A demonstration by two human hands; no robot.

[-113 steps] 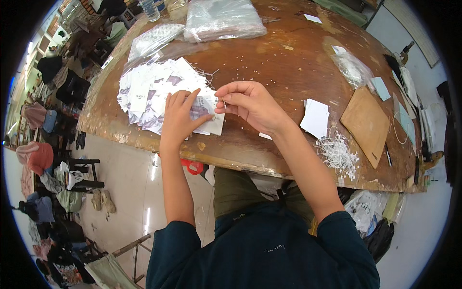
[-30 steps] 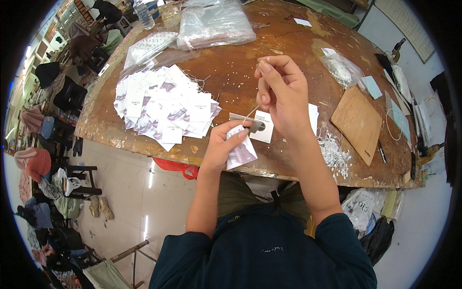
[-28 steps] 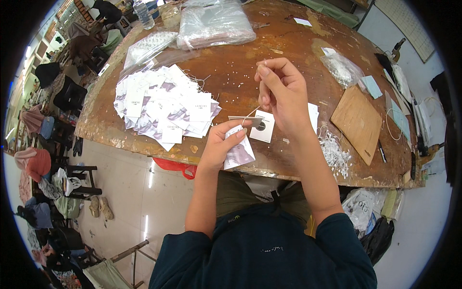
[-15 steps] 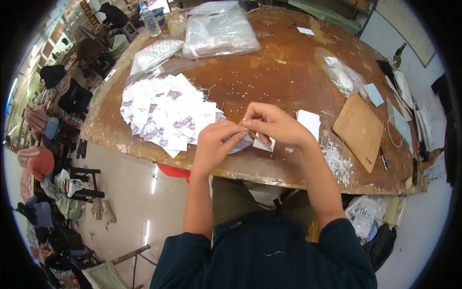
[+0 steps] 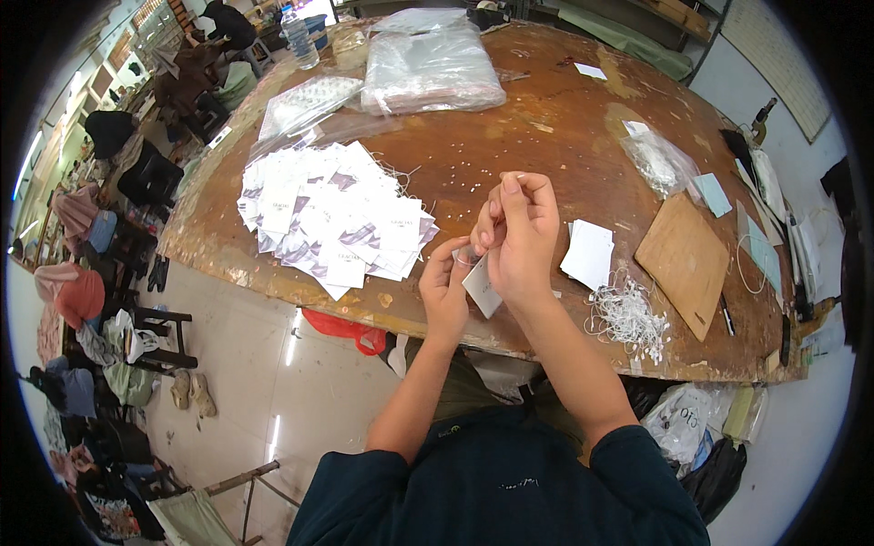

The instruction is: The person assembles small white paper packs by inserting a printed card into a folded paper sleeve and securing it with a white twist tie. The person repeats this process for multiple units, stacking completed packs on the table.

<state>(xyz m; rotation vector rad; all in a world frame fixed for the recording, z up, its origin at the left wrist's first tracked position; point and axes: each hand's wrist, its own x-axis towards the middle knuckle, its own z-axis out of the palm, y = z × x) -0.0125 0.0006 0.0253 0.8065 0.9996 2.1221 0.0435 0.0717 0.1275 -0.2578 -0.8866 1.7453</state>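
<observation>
A small white hang tag dangles just above the near edge of the table, between my two hands. My left hand is closed, its fingertips pinching the tag's thin string. Close beside it on the right, my right hand is raised with curled fingers and the thumb pressed to the index finger. Whatever lies inside that pinch is too small to make out. Left of my hands spreads a large heap of printed tags with strings. To the right are a stack of blank-faced cards and a tangle of white strings.
The brown wooden table carries scattered white beads, plastic-wrapped packs, a water bottle, a bag of white material, a wooden board and a pen. Other people sit at the far left.
My right hand has risen and turned upright, and my left hand has shifted right. The hang tag has come up off the tabletop and now hangs tilted. The view has shifted slightly.
</observation>
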